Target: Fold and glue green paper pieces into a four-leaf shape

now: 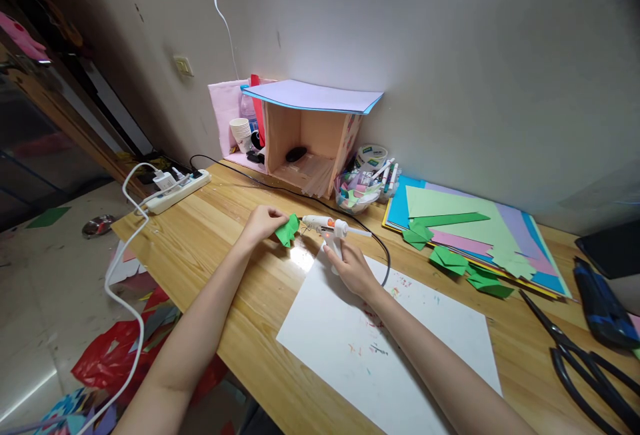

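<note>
My left hand (265,225) pinches a folded green paper piece (287,231) above the wooden table. In my right hand (353,267) is a white hot glue gun (327,225), gripped by its handle. Its nozzle points left and meets or nearly meets the green paper's right edge; I cannot tell whether they touch. A clear glue stick (361,232) juts from the gun's rear. Beneath my right hand and forearm lies a white sheet (325,335) with coloured specks. More folded green pieces (449,260) rest to the right.
Coloured paper sheets (530,255) are stacked at the right, near black scissors (565,342) and a dark blue tool (600,308). A cardboard box (345,152) stands at the wall, beside a tub of paper scraps (356,195). A power strip (183,194) sits on the left edge.
</note>
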`<state>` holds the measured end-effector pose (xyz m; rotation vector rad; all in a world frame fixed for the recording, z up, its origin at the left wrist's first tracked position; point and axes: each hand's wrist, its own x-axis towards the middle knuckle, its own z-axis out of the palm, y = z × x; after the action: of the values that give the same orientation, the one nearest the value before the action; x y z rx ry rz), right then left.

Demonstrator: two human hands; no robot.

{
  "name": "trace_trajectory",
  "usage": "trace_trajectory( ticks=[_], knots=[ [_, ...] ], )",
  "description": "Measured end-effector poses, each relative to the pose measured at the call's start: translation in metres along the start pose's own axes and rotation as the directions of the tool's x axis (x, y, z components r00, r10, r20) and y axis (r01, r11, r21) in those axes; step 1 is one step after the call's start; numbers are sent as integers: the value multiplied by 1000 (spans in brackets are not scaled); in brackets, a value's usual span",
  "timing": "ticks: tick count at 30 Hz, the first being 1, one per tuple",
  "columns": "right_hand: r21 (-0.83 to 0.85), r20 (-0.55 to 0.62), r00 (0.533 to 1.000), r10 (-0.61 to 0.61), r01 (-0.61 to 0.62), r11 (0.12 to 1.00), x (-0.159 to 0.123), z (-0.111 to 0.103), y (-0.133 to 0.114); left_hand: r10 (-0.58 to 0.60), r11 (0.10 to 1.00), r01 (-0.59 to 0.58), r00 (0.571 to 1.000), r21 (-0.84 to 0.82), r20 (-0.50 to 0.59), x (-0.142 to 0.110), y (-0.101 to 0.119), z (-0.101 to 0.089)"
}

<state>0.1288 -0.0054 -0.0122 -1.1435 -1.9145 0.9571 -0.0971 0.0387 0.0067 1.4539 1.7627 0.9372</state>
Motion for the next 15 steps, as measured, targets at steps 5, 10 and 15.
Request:
trace_trajectory(
  ticks=[5,10,15],
  knots=[
    [-11,9,1000,21,-21,1000,0,0,0,12,1000,-12,1000,8,-3,2,-3,-1],
    [-10,10,999,32,-32,999,0,0,1,23,1000,-23,1000,-2,-5,3,-3,-1],
    [-3,22,999,32,-32,999,1,0,1,20,1000,-21,1000,-17,-12,3,-4,-2]
  ],
)
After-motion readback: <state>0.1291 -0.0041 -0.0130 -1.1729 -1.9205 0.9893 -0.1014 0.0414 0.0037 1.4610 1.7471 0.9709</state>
